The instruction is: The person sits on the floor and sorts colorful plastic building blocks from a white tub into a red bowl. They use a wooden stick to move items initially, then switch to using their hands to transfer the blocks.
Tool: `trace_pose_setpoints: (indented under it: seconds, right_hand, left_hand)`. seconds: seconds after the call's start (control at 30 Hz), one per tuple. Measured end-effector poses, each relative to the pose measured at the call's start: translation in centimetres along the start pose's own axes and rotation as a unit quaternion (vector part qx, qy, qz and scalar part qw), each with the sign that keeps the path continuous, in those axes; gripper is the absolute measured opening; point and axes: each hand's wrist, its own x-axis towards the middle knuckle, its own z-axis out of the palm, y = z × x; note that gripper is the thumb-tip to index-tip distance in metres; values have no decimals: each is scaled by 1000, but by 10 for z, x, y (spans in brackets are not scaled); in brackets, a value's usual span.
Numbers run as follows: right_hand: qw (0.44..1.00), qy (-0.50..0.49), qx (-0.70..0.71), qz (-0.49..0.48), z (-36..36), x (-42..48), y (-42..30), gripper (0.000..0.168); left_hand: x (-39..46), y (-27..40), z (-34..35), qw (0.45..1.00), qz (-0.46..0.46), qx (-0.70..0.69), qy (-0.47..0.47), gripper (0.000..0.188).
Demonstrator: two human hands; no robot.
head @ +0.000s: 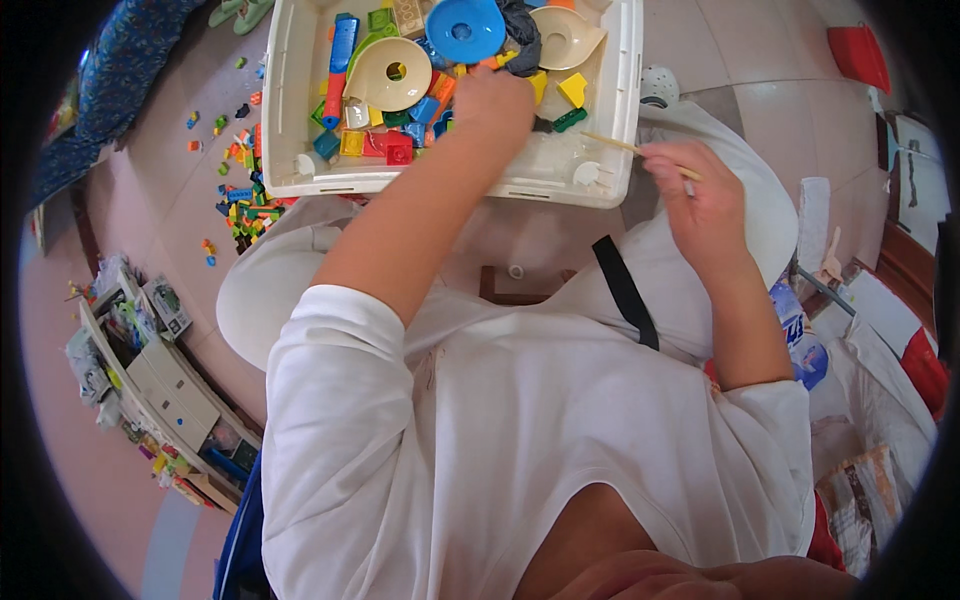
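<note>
A white plastic tub (pixel 450 184) before me holds toy bricks and larger plastic pieces. My left hand (pixel 495 101) reaches into its middle, fingertips at an orange and yellow piece (pixel 499 60); whether it grips the piece is unclear. Around it lie a blue round dish-like piece (pixel 465 30), a cream funnel-like piece (pixel 409 71) with a hole, and a red brick (pixel 399 152). Over the tub's right rim, my right hand (pixel 694 180) holds a thin wooden stick (pixel 619 144) between thumb and fingers. The stick's tip points at a dark green piece (pixel 570 120) near a yellow piece (pixel 572 90).
Many small toy bricks (pixel 251 210) are scattered on the tiled floor left of the tub. A white drawer unit (pixel 172 390) stands at the lower left. My knees flank the tub's near side. A red container (pixel 859 56) is at the upper right.
</note>
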Motion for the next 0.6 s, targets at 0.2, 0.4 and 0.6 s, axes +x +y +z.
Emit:
trace_pose_setpoints:
  seconds: [0.2,0.4,0.6]
  right_hand:
    - [992,-102,-33,-72,27,39,8,17]
    - [986,-155,-39,-54,37,61,26,21]
    - [986,-162,18,-29,24,60,20,21]
  left_hand:
    - [-18,-70,1,985,107,-105,88,37]
    - [-74,-83,-3,967,197,-132,91,45]
    - [-93,-74,-11,968,192,-152,48,60]
